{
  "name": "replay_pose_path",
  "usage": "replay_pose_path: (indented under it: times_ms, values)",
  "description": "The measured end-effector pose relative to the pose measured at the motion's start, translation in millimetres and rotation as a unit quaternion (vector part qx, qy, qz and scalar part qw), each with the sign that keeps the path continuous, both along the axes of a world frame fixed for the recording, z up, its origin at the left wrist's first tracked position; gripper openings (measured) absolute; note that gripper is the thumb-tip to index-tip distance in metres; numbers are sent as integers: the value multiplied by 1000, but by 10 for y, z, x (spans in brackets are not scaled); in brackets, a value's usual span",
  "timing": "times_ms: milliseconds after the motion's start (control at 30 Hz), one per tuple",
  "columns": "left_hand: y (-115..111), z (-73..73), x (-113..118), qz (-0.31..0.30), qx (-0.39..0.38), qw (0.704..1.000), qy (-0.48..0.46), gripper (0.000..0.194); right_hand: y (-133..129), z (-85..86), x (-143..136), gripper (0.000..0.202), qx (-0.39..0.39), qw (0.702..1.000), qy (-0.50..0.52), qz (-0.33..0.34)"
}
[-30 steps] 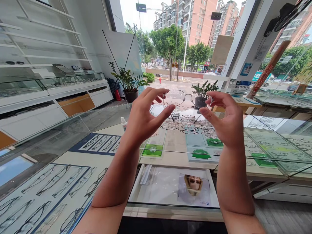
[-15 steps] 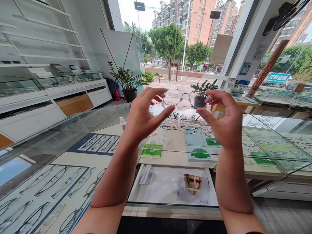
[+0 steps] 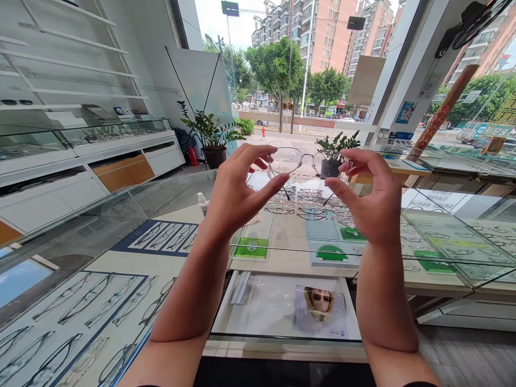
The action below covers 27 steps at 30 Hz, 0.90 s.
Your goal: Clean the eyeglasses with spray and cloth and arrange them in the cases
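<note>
A pair of thin-rimmed glasses (image 3: pixel 301 161) is held up above the glass counter, its temples pointing back toward me. My left hand (image 3: pixel 245 185) grips the left end of the frame, its fingertips at the rim and the thumb apart below. On the other side my right hand (image 3: pixel 368 196) has its fingers on the right end, which they partly hide. Below and beyond the glasses, rows of eyeglass frames (image 3: pixel 311 203) lie on the counter. A white bottle (image 3: pixel 202 203) stands beside my left wrist.
Beneath the glass top is a pulled-out drawer (image 3: pixel 274 312) with a printed photo card (image 3: pixel 320 309) in it. Eyeglass frames on trays (image 3: pixel 116 277) fill the left case. Green-labelled stands (image 3: pixel 252 247) sit in the middle. Potted plants (image 3: pixel 215 157) stand beyond the counter.
</note>
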<state>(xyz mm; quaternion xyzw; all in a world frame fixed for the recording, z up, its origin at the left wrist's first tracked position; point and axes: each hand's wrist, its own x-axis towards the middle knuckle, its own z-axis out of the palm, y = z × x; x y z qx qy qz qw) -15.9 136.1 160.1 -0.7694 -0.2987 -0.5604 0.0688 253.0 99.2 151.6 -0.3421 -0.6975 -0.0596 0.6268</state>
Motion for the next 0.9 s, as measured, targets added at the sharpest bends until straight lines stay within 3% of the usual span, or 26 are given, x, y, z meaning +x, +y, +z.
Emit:
replay_pose_path:
  times_ms: [533, 900]
  values:
    - [-98, -5, 57, 34, 39, 998, -19, 54, 160, -48, 123, 48, -55, 997, -8, 59]
    - [-49, -5, 62, 39, 90, 995, -20, 57, 185, -52, 124, 50, -78, 994, -11, 77]
